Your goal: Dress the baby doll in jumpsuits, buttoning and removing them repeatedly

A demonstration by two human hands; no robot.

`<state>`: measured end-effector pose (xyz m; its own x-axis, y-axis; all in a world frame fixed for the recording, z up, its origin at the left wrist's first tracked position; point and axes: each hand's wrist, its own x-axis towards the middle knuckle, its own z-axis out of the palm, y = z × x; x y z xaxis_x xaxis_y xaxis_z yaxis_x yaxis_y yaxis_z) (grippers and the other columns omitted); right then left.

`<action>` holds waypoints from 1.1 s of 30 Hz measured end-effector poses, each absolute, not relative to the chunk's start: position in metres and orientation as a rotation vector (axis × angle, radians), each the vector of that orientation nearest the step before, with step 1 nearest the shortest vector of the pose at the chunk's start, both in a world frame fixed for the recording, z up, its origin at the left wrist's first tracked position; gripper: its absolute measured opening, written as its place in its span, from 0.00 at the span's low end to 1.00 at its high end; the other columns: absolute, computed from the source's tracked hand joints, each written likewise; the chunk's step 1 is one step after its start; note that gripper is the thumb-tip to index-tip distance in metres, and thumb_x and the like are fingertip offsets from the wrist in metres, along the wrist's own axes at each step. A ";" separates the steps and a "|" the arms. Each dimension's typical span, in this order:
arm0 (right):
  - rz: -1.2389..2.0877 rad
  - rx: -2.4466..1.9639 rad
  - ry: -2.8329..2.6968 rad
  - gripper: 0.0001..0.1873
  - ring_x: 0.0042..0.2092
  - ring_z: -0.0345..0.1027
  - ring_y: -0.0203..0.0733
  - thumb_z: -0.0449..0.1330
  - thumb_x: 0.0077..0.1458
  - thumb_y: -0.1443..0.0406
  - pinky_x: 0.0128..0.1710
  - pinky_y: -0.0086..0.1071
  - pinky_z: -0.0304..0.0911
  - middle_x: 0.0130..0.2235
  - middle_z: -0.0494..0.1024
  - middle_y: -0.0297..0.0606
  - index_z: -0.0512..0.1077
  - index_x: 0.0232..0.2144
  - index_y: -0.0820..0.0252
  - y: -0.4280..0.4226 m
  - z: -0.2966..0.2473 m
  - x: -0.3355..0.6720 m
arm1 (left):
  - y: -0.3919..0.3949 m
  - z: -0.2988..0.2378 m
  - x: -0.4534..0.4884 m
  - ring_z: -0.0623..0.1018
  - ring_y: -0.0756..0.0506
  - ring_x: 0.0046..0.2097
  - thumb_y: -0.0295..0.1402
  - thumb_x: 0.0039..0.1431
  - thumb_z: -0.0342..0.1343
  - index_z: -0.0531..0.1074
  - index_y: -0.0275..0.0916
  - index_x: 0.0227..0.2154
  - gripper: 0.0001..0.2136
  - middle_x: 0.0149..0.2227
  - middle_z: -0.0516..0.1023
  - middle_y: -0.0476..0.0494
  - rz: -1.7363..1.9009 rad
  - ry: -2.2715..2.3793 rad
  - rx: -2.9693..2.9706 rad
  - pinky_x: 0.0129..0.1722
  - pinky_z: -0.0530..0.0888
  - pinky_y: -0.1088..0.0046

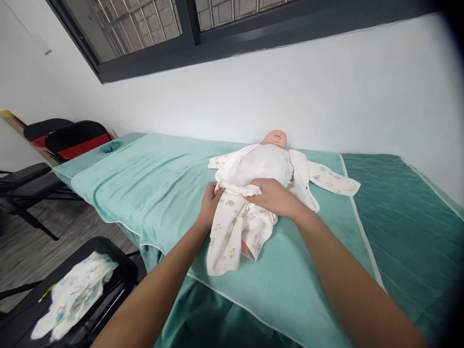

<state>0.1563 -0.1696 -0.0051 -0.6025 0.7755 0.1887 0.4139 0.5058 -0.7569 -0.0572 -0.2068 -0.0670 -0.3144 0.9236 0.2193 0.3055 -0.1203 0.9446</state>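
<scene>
1. Left hand (pixel 209 205): grasping the bunched waistband of the printed pants (pixel 228 224) at its left end. Some fingertips hidden by fabric.
2. Right hand (pixel 270 195): grasping the same waistband farther right, back of hand up, fingers pointing toward the left hand. Exact fingertip hold is lost in the folds.
3. Pants location: waistband bridges the gap between the hands. Both pant legs lie on the near side of the hands, between the forearms. The one nearer the left forearm reaches closest to the camera; the other is rumpled, with a bit of doll leg showing at the cuff.
4. Doll (pixel 276 137): on its back, just beyond both hands. White torso directly past the waistband; head farthest from the hands, near the wall (pixel 326 96).
5. Printed top (pixel 331 180): unfastened, panels spread either side of the torso. One sleeve sits beyond the left hand, the other stretches out right of the right hand.
6. Bed (pixel 163 169): green covers, under the lot, runs past the hands both ways.
7. Black chair (pixel 116 251): left of the left forearm, crumpled printed cloth (pixel 78 290) on it.
8. Window (pixel 145 29): well beyond the hands, above the bed.
</scene>
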 end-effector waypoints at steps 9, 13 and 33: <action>0.651 -1.122 -2.137 0.06 0.41 0.67 0.43 0.57 0.55 0.62 0.39 0.33 0.57 0.38 0.75 0.38 0.72 0.33 0.58 -0.163 -0.014 0.151 | -0.155 -0.069 -0.064 0.73 0.43 0.44 0.36 0.64 0.48 0.69 0.40 0.41 0.09 0.41 0.76 0.42 1.280 1.765 1.962 0.42 0.67 0.68; 0.737 -1.177 -2.125 0.09 0.34 0.65 0.41 0.58 0.54 0.59 0.34 0.32 0.56 0.31 0.73 0.33 0.67 0.26 0.56 -0.160 -0.016 0.153 | -0.129 -0.071 -0.062 0.73 0.40 0.46 0.30 0.63 0.48 0.71 0.39 0.42 0.09 0.40 0.76 0.38 1.098 1.939 2.325 0.45 0.66 0.65; 1.002 -1.242 -1.879 0.14 0.38 0.66 0.42 0.59 0.55 0.52 0.36 0.33 0.60 0.37 0.75 0.33 0.69 0.37 0.54 -0.147 -0.020 0.159 | -0.114 -0.074 -0.065 0.75 0.41 0.46 0.34 0.67 0.44 0.70 0.39 0.47 0.12 0.43 0.77 0.38 1.032 2.022 2.202 0.42 0.66 0.68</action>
